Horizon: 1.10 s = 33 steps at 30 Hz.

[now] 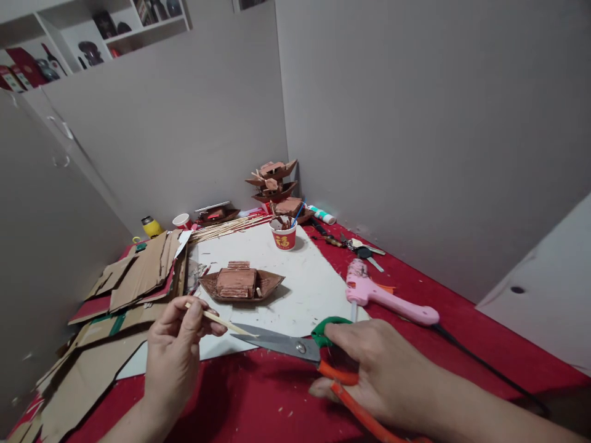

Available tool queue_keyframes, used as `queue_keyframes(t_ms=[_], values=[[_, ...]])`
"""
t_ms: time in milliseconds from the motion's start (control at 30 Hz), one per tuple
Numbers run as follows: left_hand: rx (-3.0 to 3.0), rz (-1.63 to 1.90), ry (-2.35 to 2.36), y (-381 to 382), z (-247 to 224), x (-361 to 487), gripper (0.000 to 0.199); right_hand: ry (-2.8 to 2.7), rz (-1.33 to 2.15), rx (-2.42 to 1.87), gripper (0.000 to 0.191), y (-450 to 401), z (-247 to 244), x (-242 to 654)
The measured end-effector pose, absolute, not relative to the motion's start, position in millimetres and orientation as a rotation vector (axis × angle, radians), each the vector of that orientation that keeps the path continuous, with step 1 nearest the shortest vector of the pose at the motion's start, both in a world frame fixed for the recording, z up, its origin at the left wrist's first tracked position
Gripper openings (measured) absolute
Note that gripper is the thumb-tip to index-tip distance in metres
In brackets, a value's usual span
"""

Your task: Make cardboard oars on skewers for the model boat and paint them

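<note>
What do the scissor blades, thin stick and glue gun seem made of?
Scissor blades: probably metal, judging by their grey sheen.
Thin stick: likely bamboo or wood, unpainted, given its pale straw colour.
Glue gun: probably plastic, from its smooth, evenly pink body.

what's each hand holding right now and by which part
Left hand: a thin, pale wooden stick, pinched near the end away from the blades. Right hand: grey metal scissors, by the orange-and-green handles.

The scissors (305, 349) are grey, orange and green, the stick (216, 318) pale yellow, the boat (236, 283) reddish-brown.
</note>
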<state>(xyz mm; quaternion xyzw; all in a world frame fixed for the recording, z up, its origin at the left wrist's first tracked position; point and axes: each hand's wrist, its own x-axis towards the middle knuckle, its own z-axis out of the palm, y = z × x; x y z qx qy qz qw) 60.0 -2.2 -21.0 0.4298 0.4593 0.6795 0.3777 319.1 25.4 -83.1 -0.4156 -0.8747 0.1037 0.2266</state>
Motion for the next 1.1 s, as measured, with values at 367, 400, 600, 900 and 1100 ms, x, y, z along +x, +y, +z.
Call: queue_keyframes(t_ms=[367, 400, 600, 900, 1100], values=[[1.11, 1.703, 1.187, -3.2, -28.4, 66.0, 0.017, -2.409, 0.333, -1.287, 0.046, 21.3, -67.2, 317.8], [1.11, 1.7, 1.188, -3.4, -29.1, 66.5, 0.018, -2.41, 0.328, -1.28, 0.046, 21.2, -66.3, 317.2], [1.094, 1.689, 1.168, -3.3, -28.1, 67.4, 0.017, -2.407, 0.317, -1.24, 0.044, 21.3, -70.5, 315.8], [1.091, 1.698, 1.169, -5.5, -29.4, 65.4, 0.016, -2.423, 0.401, -1.294, 0.046, 19.9, -71.8, 313.9], [1.094, 1.706, 1.155, -4.5, -28.3, 65.6, 0.016, -2.424, 0.392, -1.26, 0.043, 18.1, -78.2, 314.2]])
